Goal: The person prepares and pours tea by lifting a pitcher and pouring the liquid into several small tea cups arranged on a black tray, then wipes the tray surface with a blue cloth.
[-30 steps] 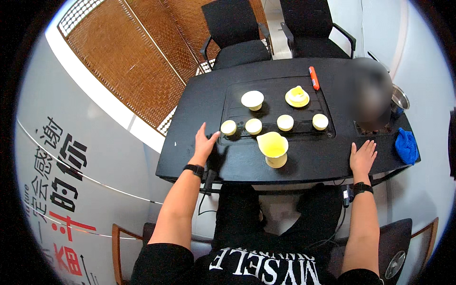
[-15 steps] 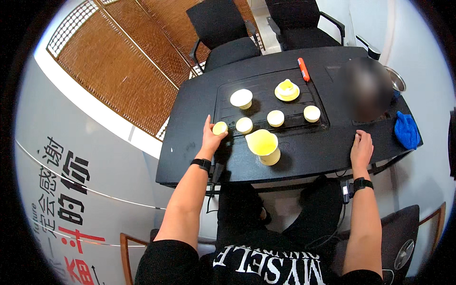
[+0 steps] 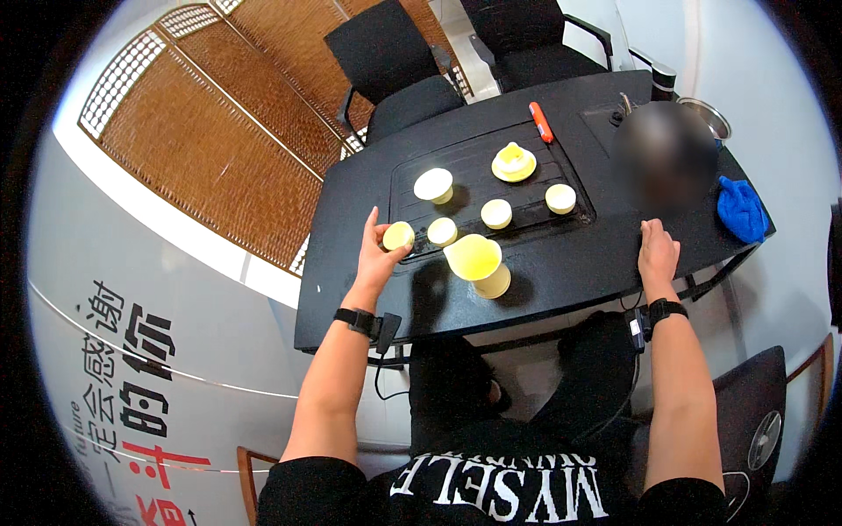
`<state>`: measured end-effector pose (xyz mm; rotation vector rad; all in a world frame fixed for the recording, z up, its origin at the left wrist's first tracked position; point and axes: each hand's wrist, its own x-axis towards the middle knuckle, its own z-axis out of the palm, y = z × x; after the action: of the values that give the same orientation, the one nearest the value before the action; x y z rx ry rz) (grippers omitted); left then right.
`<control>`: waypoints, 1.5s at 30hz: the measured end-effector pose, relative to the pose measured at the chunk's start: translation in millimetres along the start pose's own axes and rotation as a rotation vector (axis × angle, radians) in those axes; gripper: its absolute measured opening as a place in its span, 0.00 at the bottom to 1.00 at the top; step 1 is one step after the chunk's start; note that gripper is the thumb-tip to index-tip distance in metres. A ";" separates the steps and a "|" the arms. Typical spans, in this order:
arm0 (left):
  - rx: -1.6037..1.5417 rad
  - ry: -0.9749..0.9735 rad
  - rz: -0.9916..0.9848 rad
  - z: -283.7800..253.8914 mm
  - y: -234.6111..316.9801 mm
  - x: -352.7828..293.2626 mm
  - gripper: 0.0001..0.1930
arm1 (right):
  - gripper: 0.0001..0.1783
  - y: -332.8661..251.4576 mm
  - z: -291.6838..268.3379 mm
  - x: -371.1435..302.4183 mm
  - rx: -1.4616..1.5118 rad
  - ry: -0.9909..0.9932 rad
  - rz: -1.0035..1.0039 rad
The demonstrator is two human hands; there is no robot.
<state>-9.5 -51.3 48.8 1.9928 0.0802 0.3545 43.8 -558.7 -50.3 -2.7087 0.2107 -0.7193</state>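
My left hand [image 3: 377, 259] is closed round the side of a small pale-yellow teacup [image 3: 398, 238] at the left end of the tea tray [image 3: 412, 188], thumb on the near side. Beside it stands a second teacup [image 3: 442, 232]; a third teacup [image 3: 496, 214] and another teacup [image 3: 560, 199] continue the row to the right. A larger spouted pitcher [image 3: 488, 279] stands nearer to me on the table. Behind the row are a flared white cup [image 3: 433, 186] and a lidded bowl on a saucer [image 3: 514, 164]. My right hand [image 3: 658, 252] rests at the table's near right edge, fingers curled, holding nothing visible.
The black table [image 3: 351, 289] carries a red tube-shaped item [image 3: 541, 123] behind the tray. A blurred round object [image 3: 664, 158], a metal bowl [image 3: 707, 118] and a blue cloth [image 3: 741, 210] are at the right. Two black chairs [image 3: 395, 74] stand beyond, near a woven screen [image 3: 202, 149].
My view has shifted slightly, moving the tableware a little left in the picture. The left hand keeps its teacup, which now looks slightly larger. My right hand's fingers are more curled.
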 end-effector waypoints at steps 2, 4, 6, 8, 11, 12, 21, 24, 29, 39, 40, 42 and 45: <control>-0.056 -0.055 0.020 -0.2 15.9 -2.0 0.52 | 0.17 -4.2 -7.3 0.6 -0.047 -0.013 -0.003; -0.076 -0.098 0.021 2.0 33.0 -7.1 0.52 | 0.20 -9.8 -10.8 -0.6 -0.063 -0.027 -0.009; -0.065 -0.142 0.041 8.4 54.8 -12.0 0.52 | 0.22 -10.6 -12.8 0.0 -0.050 -0.030 -0.012; -0.020 -0.183 0.070 17.0 72.6 -18.2 0.53 | 0.23 -10.9 -12.8 -0.6 -0.035 -0.027 -0.010; 0.011 -0.248 0.122 30.0 87.8 -24.6 0.53 | 0.20 -14.0 -17.3 -0.8 -0.038 -0.049 0.004; 0.033 -0.260 0.117 33.9 93.3 -26.8 0.53 | 0.18 -15.4 -19.2 -0.9 -0.044 -0.061 0.011; 0.054 -0.335 0.161 53.8 105.9 -37.0 0.52 | 0.13 -17.8 -25.8 -2.1 0.049 -0.070 0.044; 0.120 -0.336 0.183 56.5 105.3 -38.1 0.52 | 0.12 -16.7 -24.7 -2.5 0.087 -0.062 0.033; 0.215 -0.343 0.252 59.6 108.8 -38.5 0.52 | 0.12 -15.1 -24.1 -2.2 0.067 -0.054 0.028; 0.314 -0.344 0.316 65.1 115.3 -38.8 0.51 | 0.13 -16.5 -24.1 -1.7 0.045 -0.081 0.042; 0.337 -0.337 0.332 65.9 116.0 -39.2 0.50 | 0.13 -16.3 -23.8 -1.7 0.049 -0.080 0.040; 0.384 -0.323 0.364 66.8 117.3 -39.8 0.50 | 0.13 -16.1 -24.1 -1.7 0.056 -0.077 0.034; 0.415 -0.316 0.401 66.2 113.3 -38.0 0.52 | 0.13 -15.6 -22.6 -3.1 0.055 -0.039 0.014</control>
<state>-38.4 -166.8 115.9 2.4533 -0.4876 0.2862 30.6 -549.6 -27.7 -2.6636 0.1973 -0.6574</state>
